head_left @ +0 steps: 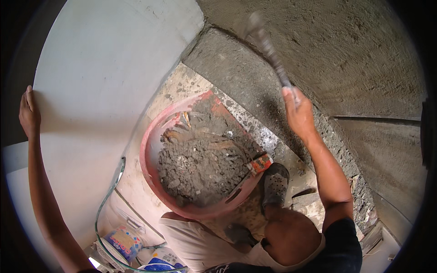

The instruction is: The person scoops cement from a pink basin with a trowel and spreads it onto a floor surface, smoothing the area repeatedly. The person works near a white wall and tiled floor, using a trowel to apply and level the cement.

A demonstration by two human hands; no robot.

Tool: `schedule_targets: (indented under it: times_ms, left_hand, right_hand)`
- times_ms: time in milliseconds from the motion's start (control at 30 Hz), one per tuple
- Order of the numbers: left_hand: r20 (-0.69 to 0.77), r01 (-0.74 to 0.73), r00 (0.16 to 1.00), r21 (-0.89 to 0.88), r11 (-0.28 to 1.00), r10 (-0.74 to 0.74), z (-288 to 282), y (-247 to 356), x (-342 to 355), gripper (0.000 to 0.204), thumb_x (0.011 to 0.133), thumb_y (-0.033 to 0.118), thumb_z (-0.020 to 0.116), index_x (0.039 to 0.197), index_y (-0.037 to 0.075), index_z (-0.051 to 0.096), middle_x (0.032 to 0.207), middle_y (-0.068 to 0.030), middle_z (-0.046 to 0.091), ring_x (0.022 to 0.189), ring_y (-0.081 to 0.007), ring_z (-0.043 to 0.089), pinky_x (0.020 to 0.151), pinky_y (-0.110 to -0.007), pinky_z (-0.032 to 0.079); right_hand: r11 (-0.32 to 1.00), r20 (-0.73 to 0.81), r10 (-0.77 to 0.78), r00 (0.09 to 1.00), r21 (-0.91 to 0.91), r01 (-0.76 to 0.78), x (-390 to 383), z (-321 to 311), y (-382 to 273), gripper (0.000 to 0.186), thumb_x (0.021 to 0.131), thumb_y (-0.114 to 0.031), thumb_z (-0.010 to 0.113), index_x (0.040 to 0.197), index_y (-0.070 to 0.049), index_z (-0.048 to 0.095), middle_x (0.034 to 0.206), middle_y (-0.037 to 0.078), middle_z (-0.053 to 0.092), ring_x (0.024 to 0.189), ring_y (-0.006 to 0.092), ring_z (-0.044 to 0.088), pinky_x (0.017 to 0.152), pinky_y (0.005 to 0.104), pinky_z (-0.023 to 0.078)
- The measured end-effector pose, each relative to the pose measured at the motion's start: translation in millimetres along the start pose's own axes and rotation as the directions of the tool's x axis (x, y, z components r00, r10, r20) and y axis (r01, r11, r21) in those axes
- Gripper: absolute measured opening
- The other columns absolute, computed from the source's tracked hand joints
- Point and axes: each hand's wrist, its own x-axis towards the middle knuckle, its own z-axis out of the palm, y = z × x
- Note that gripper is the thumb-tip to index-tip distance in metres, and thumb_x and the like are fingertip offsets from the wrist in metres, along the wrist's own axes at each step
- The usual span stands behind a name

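Observation:
My right hand (298,113) grips a long, motion-blurred tool (275,61), raised against the rough grey plastered wall (346,50); what its far end is, I cannot make out. My left hand (29,113) grasps the edge of the smooth white wall (100,63) at the far left. Between my arms sits a round pink plastic tub (146,150) heaped with crumbly grey mortar (195,168), with a splattered red-and-grey piece (259,164) on its right rim. A strip of grey mortar (227,59) runs along the foot of the plastered wall.
My foot in a grey perforated clog (276,182) is beside the tub, by my bent knee (287,234). A green hose (102,214) curves down past packages and containers (119,243) at the lower left. A stained board (168,82) lies under the tub, and rubble (359,200) borders the right wall.

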Motion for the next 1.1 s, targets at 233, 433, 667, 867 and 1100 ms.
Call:
schedule_targets:
  times_ms: [233,433,667,867,1100]
  left_hand:
    - [0.040,0.009,0.999,-0.046,0.999,-0.007,4,8,-2,0.065,0.104,0.062,0.040,0.130,0.008,0.066,0.126,-0.0174,0.069,0.120,-0.0377,0.063,0.102,-0.043,0.048]
    - [-0.030,-0.017,0.999,-0.034,0.999,0.016,-7,14,-7,0.063,0.105,0.059,0.041,0.129,0.005,0.067,0.122,-0.0191,0.069,0.115,-0.0385,0.065,0.098,-0.044,0.050]
    - [-0.016,-0.056,0.998,-0.050,0.997,0.055,6,15,-4,0.062,0.106,0.056,0.042,0.126,0.003,0.067,0.122,-0.0200,0.069,0.113,-0.0386,0.065,0.097,-0.044,0.050]
    - [-0.017,-0.110,0.994,0.004,0.994,0.110,-6,-5,-1,0.059,0.107,0.053,0.043,0.127,0.002,0.067,0.121,-0.0201,0.069,0.113,-0.0378,0.066,0.098,-0.042,0.050]
    - [0.005,-0.051,0.999,-0.069,0.996,0.051,-15,14,-6,0.057,0.107,0.050,0.043,0.125,0.001,0.067,0.121,-0.0209,0.069,0.112,-0.0374,0.066,0.097,-0.041,0.050]
  right_hand:
    - [0.936,0.209,0.022,0.978,-0.347,0.053,-7,44,140,0.059,0.104,-0.053,0.051,0.109,0.005,0.064,0.090,0.031,0.070,0.087,0.0472,0.071,0.076,0.0532,0.055]
    - [0.982,0.109,-0.032,0.994,-0.180,0.052,44,43,34,0.056,0.106,-0.051,0.047,0.107,0.003,0.064,0.086,0.031,0.070,0.083,0.0502,0.070,0.072,0.0544,0.054]
    - [0.976,0.132,-0.061,0.989,-0.199,0.087,77,110,60,0.060,0.104,-0.053,0.048,0.114,0.003,0.065,0.098,0.032,0.070,0.095,0.0473,0.070,0.079,0.0516,0.054]
    - [0.922,0.290,0.111,0.951,-0.386,0.010,105,101,1,0.065,0.103,-0.055,0.048,0.122,0.005,0.065,0.108,0.033,0.070,0.106,0.0479,0.067,0.093,0.0534,0.053]
    - [0.970,-0.094,-0.239,0.966,-0.061,0.234,134,166,-34,0.054,0.105,-0.049,0.050,0.109,0.002,0.066,0.087,0.028,0.071,0.083,0.0505,0.069,0.077,0.0559,0.054]
